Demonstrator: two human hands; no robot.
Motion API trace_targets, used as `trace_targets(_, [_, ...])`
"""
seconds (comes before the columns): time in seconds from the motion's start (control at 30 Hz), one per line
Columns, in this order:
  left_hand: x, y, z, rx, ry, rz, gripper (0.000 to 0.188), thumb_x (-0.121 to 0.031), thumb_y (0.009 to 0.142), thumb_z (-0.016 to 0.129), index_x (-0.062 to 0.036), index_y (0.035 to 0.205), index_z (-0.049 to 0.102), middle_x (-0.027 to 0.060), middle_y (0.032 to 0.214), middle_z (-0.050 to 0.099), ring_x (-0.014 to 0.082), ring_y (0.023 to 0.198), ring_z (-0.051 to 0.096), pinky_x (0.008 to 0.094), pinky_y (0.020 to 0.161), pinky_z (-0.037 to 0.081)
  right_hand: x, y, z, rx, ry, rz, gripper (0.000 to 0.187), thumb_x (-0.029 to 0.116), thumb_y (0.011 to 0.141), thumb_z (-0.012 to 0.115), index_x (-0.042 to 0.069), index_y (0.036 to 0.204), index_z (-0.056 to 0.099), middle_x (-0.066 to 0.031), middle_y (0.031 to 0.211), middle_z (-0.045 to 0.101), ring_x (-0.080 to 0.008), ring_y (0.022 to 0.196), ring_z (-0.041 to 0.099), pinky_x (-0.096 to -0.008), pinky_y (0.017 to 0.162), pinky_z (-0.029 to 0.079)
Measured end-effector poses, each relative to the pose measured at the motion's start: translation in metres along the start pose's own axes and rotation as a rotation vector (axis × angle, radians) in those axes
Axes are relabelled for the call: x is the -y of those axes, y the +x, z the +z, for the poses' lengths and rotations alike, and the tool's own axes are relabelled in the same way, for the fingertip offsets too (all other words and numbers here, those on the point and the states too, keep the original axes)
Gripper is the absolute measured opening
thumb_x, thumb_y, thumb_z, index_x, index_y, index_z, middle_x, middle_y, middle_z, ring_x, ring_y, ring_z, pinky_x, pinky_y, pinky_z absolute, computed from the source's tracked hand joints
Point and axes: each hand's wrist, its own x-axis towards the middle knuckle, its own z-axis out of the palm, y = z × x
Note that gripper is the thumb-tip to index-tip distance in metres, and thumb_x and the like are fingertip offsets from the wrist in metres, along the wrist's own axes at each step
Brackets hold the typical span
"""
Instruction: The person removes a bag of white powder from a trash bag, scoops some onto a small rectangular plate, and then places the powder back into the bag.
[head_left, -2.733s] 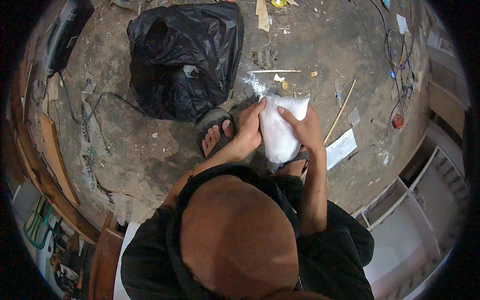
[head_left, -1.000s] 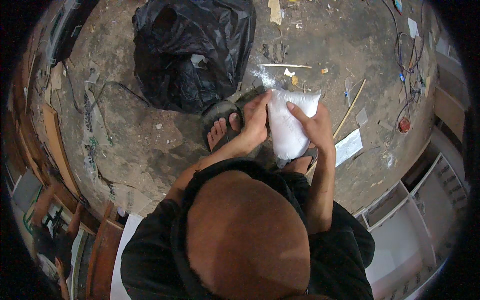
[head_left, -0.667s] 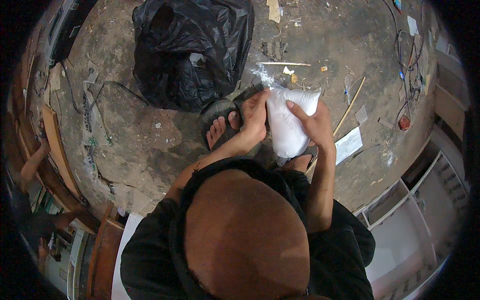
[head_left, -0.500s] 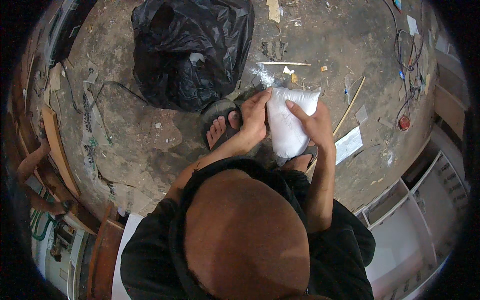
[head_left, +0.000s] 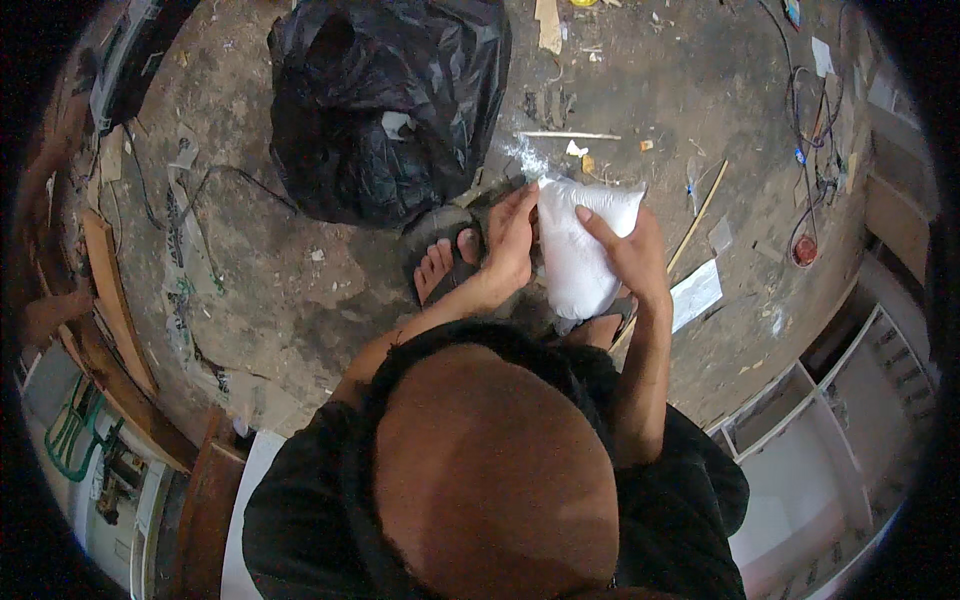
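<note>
A plump plastic bag of white powder (head_left: 578,262) is held upright between my hands, above my right foot. My left hand (head_left: 512,238) pinches the bag's upper left corner between thumb and fingers. Around the right side wraps my right hand (head_left: 638,248), its thumb pressed on the front; the other fingers are hidden behind the bag. Spilled white powder (head_left: 526,157) lies on the floor just beyond the pinched corner. A large black plastic bag (head_left: 400,130) rests beyond my left foot, with something pale showing in its folds.
Thin wooden sticks (head_left: 700,215), a white paper sheet (head_left: 696,296) and scraps litter the floor. Tangled cables (head_left: 822,135) lie at the right. White shelving (head_left: 800,470) stands at the lower right, wooden boards (head_left: 112,290) at the left. Another person's blurred limb (head_left: 60,310) shows at the far left.
My hands and the white bag stay nearly in place, the bag shifting very slightly. At the far left, the other person's limbs have moved and are now blurred.
</note>
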Motion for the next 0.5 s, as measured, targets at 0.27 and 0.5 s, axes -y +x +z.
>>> trace_targets(0.27, [-0.0033,0.0035,-0.0032,0.027,-0.043,-0.084,0.021,-0.021,0.093,0.061,-0.0042,0.104,0.064,0.0031,0.097,0.065,0.013,0.086,0.061,0.028,0.076,0.048,-0.0015,0.0055,-0.0024,0.015,-0.065,-0.016,0.043,0.034,0.078,0.076,-0.002,0.101,0.065,-0.0145,0.089,0.07,-0.0215,0.079,0.068,-0.034,0.072,0.052])
trace_targets(0.5, [-0.0024,0.0075,-0.0077,0.029,-0.042,-0.132,0.026,-0.026,0.092,0.063,-0.005,0.107,0.063,0.004,0.103,0.064,0.0162,0.098,0.058,0.033,0.088,0.046,0.0051,0.0037,0.0,0.02,-0.056,-0.002,0.042,0.034,0.078,0.076,-0.001,0.1,0.067,-0.0149,0.087,0.071,-0.0236,0.079,0.069,-0.0346,0.07,0.052])
